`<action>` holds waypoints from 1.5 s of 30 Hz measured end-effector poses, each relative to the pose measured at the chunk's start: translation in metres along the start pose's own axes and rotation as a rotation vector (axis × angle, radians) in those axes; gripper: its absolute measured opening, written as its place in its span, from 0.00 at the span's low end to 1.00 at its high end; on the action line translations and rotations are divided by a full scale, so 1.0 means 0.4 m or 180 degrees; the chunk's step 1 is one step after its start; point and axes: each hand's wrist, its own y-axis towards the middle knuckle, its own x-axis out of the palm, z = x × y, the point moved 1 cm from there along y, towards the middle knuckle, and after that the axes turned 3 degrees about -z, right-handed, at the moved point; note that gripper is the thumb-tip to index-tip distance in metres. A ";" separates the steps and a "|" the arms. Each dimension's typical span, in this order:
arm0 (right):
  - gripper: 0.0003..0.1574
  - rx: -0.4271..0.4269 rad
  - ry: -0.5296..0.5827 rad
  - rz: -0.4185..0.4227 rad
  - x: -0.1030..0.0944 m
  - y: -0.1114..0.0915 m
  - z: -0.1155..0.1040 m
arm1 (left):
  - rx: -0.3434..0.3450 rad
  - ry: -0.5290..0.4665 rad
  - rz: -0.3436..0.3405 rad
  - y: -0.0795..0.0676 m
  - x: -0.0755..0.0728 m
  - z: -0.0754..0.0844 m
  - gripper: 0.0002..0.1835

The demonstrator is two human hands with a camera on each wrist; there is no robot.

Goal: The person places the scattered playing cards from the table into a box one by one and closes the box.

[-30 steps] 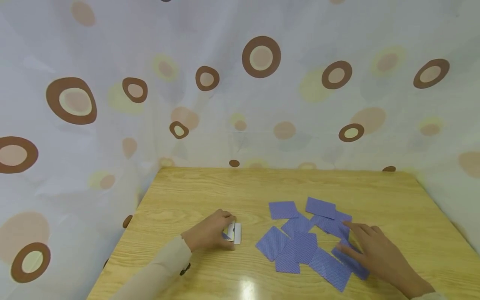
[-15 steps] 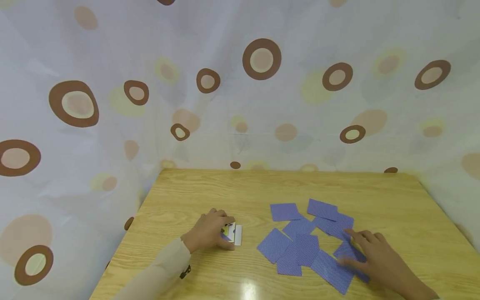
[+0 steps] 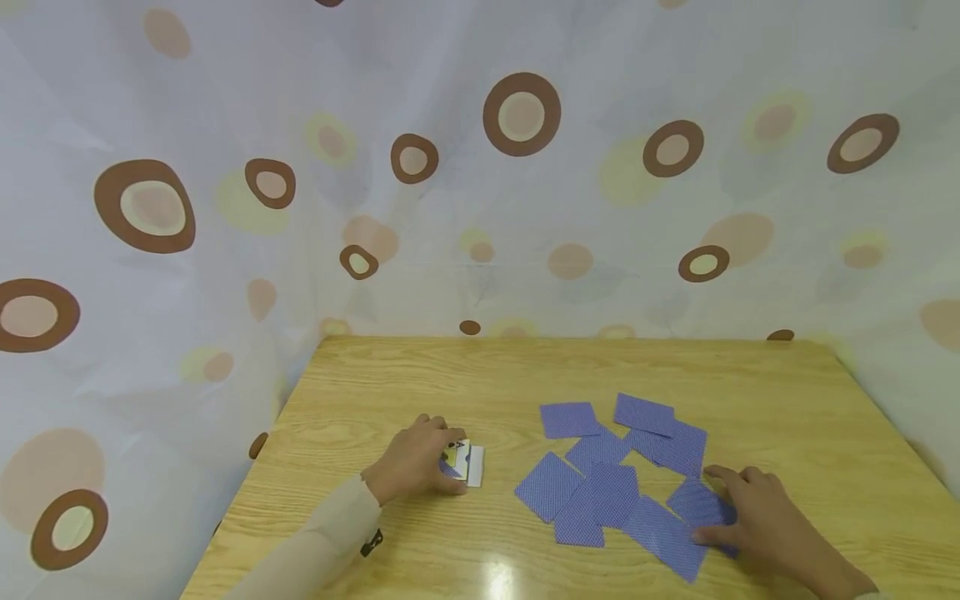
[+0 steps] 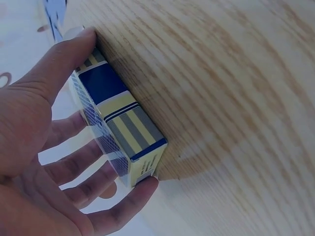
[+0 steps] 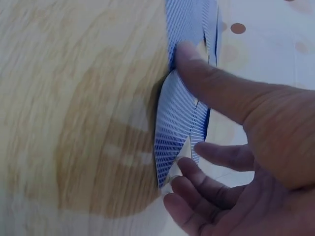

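A playing-card box (image 3: 460,462) lies on the wooden table, and my left hand (image 3: 417,460) grips it between thumb and fingers. The left wrist view shows its striped yellow, grey and dark blue side (image 4: 110,96), with the thumb at one end and a fingertip at the other. A white flap (image 3: 476,467) sticks out at its right end. Over the right side of several scattered face-down blue cards (image 3: 611,496) is my right hand (image 3: 768,521), thumb and fingers spread apart. Its thumb (image 5: 211,81) lies over a bowed card (image 5: 172,128); contact is unclear.
The wooden table (image 3: 420,375) reaches back to a white curtain (image 3: 585,208) with brown and beige circles, which also hangs at the left and right. Bare tabletop lies between the box and the cards.
My right hand has shifted slightly right, away from the rear cards. The cards beneath it have turned, so one now shows left of the hand. The left hand stays on the box.
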 end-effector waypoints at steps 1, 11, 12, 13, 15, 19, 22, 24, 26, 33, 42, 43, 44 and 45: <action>0.56 0.0034 0.0032 -0.0055 -0.003 0.003 0.002 | -0.0008 -0.0012 0.0010 -0.001 0.000 0.000 0.42; 0.43 0.0154 0.0088 -0.0074 -0.015 0.012 0.001 | -0.0033 -0.0126 0.0125 -0.011 0.003 0.004 0.42; 0.44 0.0122 0.0013 -0.0020 -0.016 0.011 -0.002 | -0.0043 -0.0142 0.0130 -0.011 0.004 0.004 0.42; 0.44 0.0107 -0.0052 0.0023 -0.016 0.009 -0.002 | -0.0053 -0.0155 0.0135 -0.012 0.004 0.004 0.42; 0.46 0.0082 -0.0183 0.0070 -0.019 0.007 -0.005 | -0.0071 -0.0176 0.0149 -0.013 0.004 0.004 0.43; 0.45 0.0135 -0.0320 -0.0045 -0.024 0.005 -0.008 | -0.0080 -0.0172 0.0196 -0.015 0.004 0.004 0.43; 0.44 0.0168 -0.0229 -0.0153 -0.023 0.007 -0.008 | -0.0062 -0.0149 0.0236 -0.016 0.005 0.005 0.43; 0.48 0.0204 -0.0079 -0.0232 -0.020 0.007 -0.008 | -0.0050 -0.0134 0.0257 -0.016 0.005 0.005 0.43; 0.53 0.0222 0.0014 -0.0335 -0.016 0.007 -0.006 | -0.0040 -0.0132 0.0271 -0.016 0.005 0.005 0.43; 0.65 0.0283 0.0080 -0.0731 -0.018 0.004 0.009 | -0.0054 -0.0196 0.0264 -0.014 0.002 0.005 0.43; 0.54 0.0060 -0.0138 -0.0448 -0.035 0.007 0.027 | -0.0033 -0.0201 0.0290 -0.011 -0.001 0.009 0.44; 0.53 0.0037 -0.0204 -0.0353 -0.037 0.007 0.027 | -0.0033 -0.0201 0.0286 -0.012 0.000 0.009 0.44; 0.52 0.0047 -0.0242 -0.0261 -0.040 0.009 0.026 | -0.0031 -0.0203 0.0285 -0.012 0.000 0.008 0.44; 0.52 0.0039 -0.0270 -0.0177 -0.042 0.011 0.024 | -0.0030 -0.0206 0.0285 -0.013 0.001 0.008 0.44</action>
